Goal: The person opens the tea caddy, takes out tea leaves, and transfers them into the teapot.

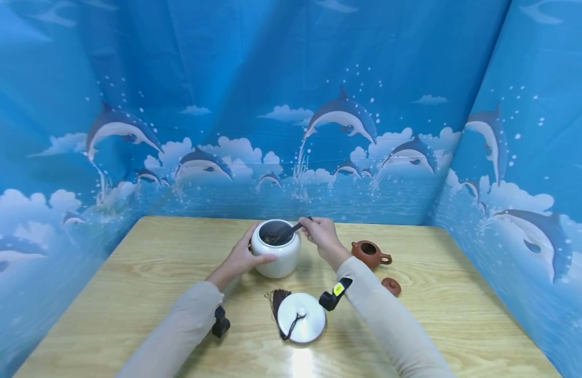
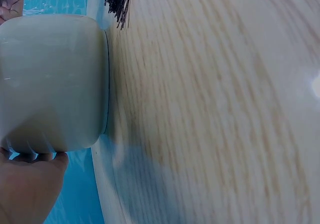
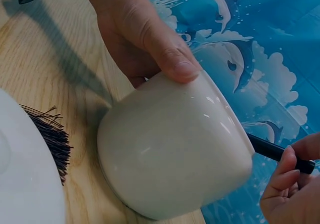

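A glossy blue backdrop point(image 1: 253, 79), printed with leaping dolphins and clouds, is filling the upper part of the head frame. Below it, a pale wood-grain table point(image 1: 461, 304) is stretching across the lower frame. A smooth, rounded white jar point(image 1: 279, 265) is standing just below the frame's centre. The left hand point(image 1: 241, 257) is curving round the jar's left side. The right hand point(image 1: 321, 234), its fingers closed, is pinching a slim black scoop point(image 1: 293, 229) that is reaching into the mouth. At lower centre a round white lid point(image 1: 290, 311) is lying flat, its cord trailing a dark, stringy tassel point(image 1: 280, 303). To the right, a reddish-brown teapot point(image 1: 372, 261) is sitting uncovered above its small lid point(image 1: 391, 286). A yellow label point(image 1: 338, 289) is showing on the right wrist's black camera, its writing too small to read. The head view alone is revealing dark contents inside the jar; the right wrist view is showing the scoop's rounded handle end.
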Motion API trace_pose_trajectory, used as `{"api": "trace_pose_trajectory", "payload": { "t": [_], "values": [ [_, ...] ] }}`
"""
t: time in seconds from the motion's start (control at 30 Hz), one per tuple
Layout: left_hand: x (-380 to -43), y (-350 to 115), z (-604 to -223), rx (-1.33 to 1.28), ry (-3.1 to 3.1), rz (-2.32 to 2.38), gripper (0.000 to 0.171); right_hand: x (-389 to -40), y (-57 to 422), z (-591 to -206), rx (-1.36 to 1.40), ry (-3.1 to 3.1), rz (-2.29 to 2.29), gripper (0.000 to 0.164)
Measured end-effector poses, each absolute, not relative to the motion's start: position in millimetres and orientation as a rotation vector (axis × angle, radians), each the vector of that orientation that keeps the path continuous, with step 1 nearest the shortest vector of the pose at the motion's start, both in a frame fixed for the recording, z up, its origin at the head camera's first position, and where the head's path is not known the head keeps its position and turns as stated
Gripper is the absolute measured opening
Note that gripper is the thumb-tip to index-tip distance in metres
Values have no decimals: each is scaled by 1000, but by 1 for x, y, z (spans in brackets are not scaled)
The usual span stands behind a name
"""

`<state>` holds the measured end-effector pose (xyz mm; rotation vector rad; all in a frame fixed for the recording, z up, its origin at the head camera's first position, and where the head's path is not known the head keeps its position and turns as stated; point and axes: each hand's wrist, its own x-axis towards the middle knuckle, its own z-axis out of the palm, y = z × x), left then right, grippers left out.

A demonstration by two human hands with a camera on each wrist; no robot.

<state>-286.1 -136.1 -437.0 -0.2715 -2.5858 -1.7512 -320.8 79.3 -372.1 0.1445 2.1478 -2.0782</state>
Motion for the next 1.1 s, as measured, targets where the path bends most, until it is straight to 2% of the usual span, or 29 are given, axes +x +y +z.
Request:
{"api": "trace_pose_trajectory", "payload": {
  "t": [1.1],
  "values": [
    [-286, -136, -438, -237, -2632, -1684, 114, -319, 90, -362, 174, 2104, -2296, 29]
  ]
}}
